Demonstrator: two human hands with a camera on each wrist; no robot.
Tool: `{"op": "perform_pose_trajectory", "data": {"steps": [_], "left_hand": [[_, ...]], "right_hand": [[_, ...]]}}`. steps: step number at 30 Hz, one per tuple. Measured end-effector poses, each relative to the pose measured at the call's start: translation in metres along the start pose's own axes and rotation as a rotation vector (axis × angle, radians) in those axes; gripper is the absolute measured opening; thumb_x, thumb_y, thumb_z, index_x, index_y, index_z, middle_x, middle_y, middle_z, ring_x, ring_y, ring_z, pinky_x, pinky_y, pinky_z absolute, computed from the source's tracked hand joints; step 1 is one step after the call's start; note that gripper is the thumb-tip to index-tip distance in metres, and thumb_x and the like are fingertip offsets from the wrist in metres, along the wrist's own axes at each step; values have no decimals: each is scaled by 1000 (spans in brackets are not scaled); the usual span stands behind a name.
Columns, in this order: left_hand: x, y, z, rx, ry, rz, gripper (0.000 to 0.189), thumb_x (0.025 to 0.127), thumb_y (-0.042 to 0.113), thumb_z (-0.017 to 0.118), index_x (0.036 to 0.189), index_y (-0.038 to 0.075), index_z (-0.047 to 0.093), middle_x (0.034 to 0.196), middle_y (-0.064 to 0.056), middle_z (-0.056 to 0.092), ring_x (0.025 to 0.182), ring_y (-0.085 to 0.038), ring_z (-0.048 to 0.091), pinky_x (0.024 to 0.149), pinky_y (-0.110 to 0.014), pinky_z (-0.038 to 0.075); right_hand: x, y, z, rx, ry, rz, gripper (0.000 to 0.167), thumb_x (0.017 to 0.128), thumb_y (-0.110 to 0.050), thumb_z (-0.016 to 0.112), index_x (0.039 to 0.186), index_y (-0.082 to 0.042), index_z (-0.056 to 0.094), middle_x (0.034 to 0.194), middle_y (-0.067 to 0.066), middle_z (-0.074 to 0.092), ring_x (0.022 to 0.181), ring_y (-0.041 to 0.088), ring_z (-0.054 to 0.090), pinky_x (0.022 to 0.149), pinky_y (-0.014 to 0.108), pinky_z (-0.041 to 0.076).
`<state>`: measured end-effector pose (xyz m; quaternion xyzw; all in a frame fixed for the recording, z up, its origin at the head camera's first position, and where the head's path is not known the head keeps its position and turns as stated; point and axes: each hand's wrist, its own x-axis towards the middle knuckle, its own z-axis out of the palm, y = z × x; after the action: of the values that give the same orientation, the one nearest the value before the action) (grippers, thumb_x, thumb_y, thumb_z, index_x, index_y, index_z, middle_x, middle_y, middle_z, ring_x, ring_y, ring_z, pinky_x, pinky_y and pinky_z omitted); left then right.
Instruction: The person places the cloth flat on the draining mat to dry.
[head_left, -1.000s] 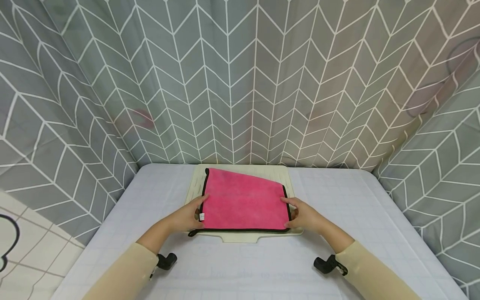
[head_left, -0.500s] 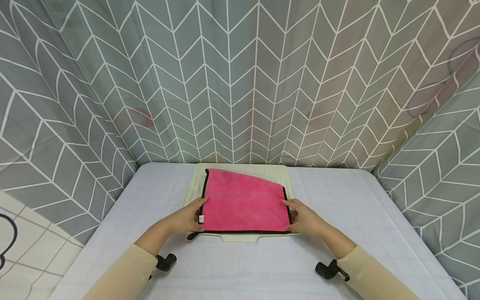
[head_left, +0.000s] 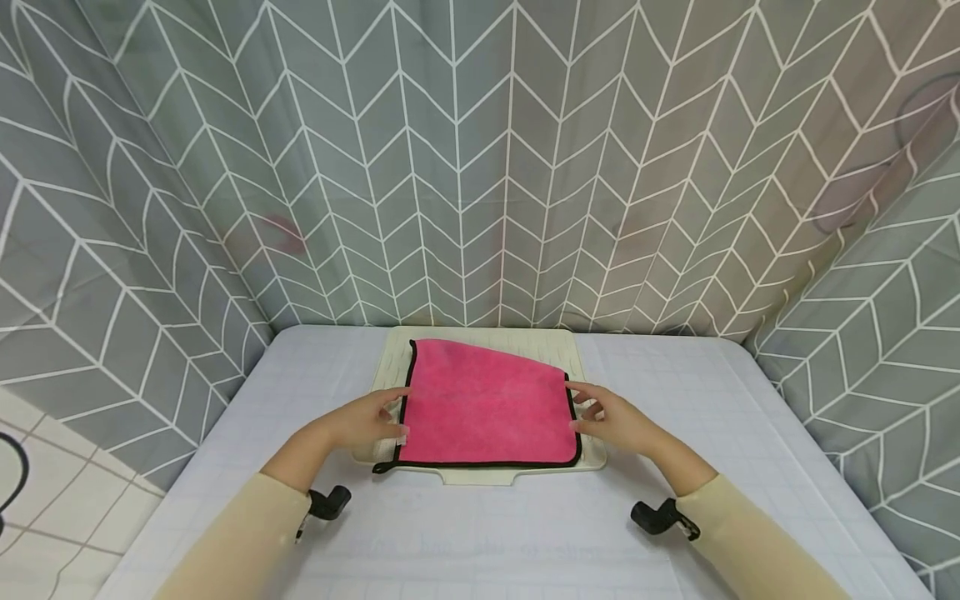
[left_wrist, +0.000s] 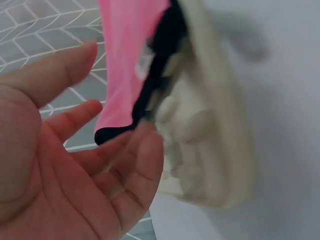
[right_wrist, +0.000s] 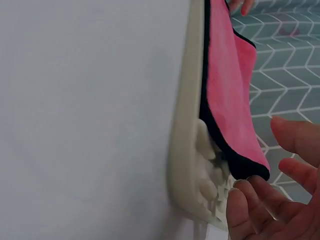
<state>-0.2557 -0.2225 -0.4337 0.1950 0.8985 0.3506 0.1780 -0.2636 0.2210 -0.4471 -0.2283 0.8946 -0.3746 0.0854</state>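
Observation:
A pink towel (head_left: pixel 487 408) with black edging is spread over a cream drainer tray (head_left: pixel 480 477), its far edge slanting. My left hand (head_left: pixel 363 417) is at the towel's left side, thumb and forefinger apart, fingertips right at the edging. In the left wrist view its palm shows with nothing gripped. My right hand (head_left: pixel 618 421) is spread the same way at the right side. The right wrist view shows its fingertips close to the towel's black corner (right_wrist: pixel 247 167). Rounded pegs (left_wrist: pixel 200 125) of the tray show beneath the towel's edge. A white tag (left_wrist: pixel 145 61) sits on the left edging.
The tray lies on a table with a white cloth (head_left: pixel 480 542). A grey curtain (head_left: pixel 487 167) with white chevron lines hangs behind and along both sides. Black wrist cameras (head_left: pixel 328 503) are strapped at both sleeves. White tiles (head_left: pixel 67 500) show at lower left.
Both hands have loosened from the towel's sides and shifted slightly toward its far edge. The left hand has also moved a little left. The towel stays on the tray, its front right corner now uncovered.

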Motion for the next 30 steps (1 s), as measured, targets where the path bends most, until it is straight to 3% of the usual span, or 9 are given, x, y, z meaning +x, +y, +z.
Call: {"op": "perform_pose_trajectory", "data": {"steps": [3,9,12,16,21,26,30], "left_hand": [[13,2,-8,9,31,-24,67,99,24,65,154,2,34,151,-27,40,131,-50,47,102,-60,44],[46,6,-10,27,109,-46,59,102,18,59,153,0,35,151,-29,39,136,-51,40,107,-59,40],[59,4,-7,21,159,-54,54,101,12,58,150,-2,40,149,-30,42,132,-48,46,106,-56,42],[70,0,-1,13,248,-59,48,99,5,59,144,-2,48,143,-30,48,118,-40,58,96,-48,50],[69,-3,-1,-23,320,-27,46,96,2,62,141,-3,51,134,-31,52,103,-34,64,80,-38,54],[57,-4,-9,-113,332,13,50,96,5,65,143,-2,50,134,-30,52,103,-35,65,79,-35,54],[43,-7,-15,-175,300,-8,54,96,12,67,147,3,49,141,-24,50,108,-33,64,86,-37,54]], "right_hand": [[12,0,-6,53,30,48,62,97,-19,68,150,-2,40,127,21,59,106,30,61,84,40,54],[39,2,-8,225,71,136,53,103,-18,58,148,4,40,119,25,61,91,26,63,78,35,55],[51,4,-3,335,93,183,50,104,-18,54,145,8,42,118,26,62,87,22,63,76,32,54],[61,5,5,422,124,237,43,105,-16,53,139,9,50,111,16,65,78,13,60,70,27,51],[62,2,10,376,190,225,35,101,-11,60,133,4,61,97,7,64,71,9,49,64,22,44],[52,-1,3,325,278,124,40,97,-7,66,136,1,60,120,21,66,92,14,64,79,20,54],[40,2,-6,371,300,70,43,96,-10,68,138,-2,60,128,24,62,94,20,69,82,26,56]]}}
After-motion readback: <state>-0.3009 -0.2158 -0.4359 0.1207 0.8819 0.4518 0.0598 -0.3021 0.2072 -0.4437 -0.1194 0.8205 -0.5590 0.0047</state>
